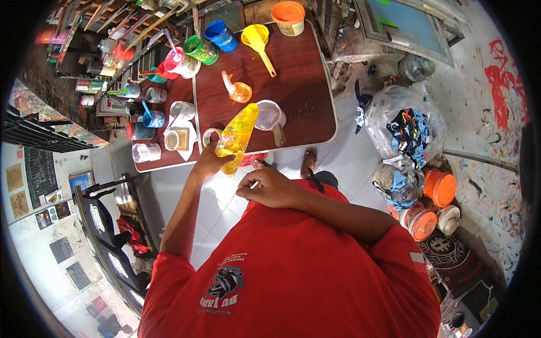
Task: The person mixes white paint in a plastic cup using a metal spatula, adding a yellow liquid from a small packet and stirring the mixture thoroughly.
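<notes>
My left hand (pixel 214 160) is closed round a yellow, partly see-through plastic bottle (pixel 238 130), near its lower end. The bottle leans over the front edge of the dark red table (pixel 304 101). My right hand (pixel 269 188) is held in front of my red shirt with the fingers curled; something small and pale shows at them, too small to name. Just right of the bottle stands a white tub (pixel 266 114) with a handled tool (pixel 279 135) at its rim. A roll of tape (pixel 212 134) lies left of the bottle, partly hidden. Behind is a small orange bottle with a spout (pixel 241 92).
A yellow handled scoop (pixel 260 45), a blue tub (pixel 221 35), a green tub (pixel 201 49) and an orange tub (pixel 289 19) stand at the back. Several paint cups (pixel 153 117) line the left. On the right floor are clear bags of scraps (pixel 407 127) and orange-lidded buckets (pixel 439 188).
</notes>
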Tool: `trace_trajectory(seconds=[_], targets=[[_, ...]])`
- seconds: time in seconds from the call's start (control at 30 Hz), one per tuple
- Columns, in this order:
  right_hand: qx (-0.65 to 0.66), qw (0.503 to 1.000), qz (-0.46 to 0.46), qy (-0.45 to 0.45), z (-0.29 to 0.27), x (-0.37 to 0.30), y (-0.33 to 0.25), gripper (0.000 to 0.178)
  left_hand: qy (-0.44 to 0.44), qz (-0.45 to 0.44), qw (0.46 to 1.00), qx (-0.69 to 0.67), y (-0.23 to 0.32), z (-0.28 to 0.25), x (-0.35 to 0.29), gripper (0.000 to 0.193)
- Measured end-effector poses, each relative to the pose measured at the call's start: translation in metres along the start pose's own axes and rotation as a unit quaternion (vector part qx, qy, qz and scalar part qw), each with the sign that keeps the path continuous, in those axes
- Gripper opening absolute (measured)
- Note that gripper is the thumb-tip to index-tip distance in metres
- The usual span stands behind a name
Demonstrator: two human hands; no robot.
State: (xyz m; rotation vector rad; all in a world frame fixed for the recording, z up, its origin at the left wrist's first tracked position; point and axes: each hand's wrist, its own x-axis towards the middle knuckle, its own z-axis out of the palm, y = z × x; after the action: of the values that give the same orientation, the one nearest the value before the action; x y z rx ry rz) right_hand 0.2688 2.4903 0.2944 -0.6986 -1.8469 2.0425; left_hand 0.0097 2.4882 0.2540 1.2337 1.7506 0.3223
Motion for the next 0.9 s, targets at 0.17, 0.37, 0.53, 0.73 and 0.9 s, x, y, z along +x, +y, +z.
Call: trace_trajectory(seconds=[0.17,0.37,0.53,0.73,0.9], targets=[[-0.003,0.999,0.038,-0.015,0.003,0.003,0.010,0.034,0.010,0.011,1.000,-0.008,0.002,0.001,-0.003,0.057],[-0.023,0.999,0.027,-0.006,0.004,0.005,0.003,0.031,0.005,0.031,0.998,-0.061,-0.005,0.001,-0.004,0.053],[-0.029,1.000,-0.004,-0.009,0.000,0.005,-0.008,0.028,0.005,0.027,0.996,-0.089,-0.015,0.012,0.005,0.059],[-0.064,0.997,-0.012,-0.044,-0.014,-0.012,-0.044,0.030,0.058,0.104,0.967,-0.223,-0.053,0.055,0.027,0.053],[-0.313,0.931,-0.132,0.134,-0.071,-0.009,-0.105,0.035,0.100,0.149,0.936,-0.304,-0.064,0.073,0.032,0.053]])
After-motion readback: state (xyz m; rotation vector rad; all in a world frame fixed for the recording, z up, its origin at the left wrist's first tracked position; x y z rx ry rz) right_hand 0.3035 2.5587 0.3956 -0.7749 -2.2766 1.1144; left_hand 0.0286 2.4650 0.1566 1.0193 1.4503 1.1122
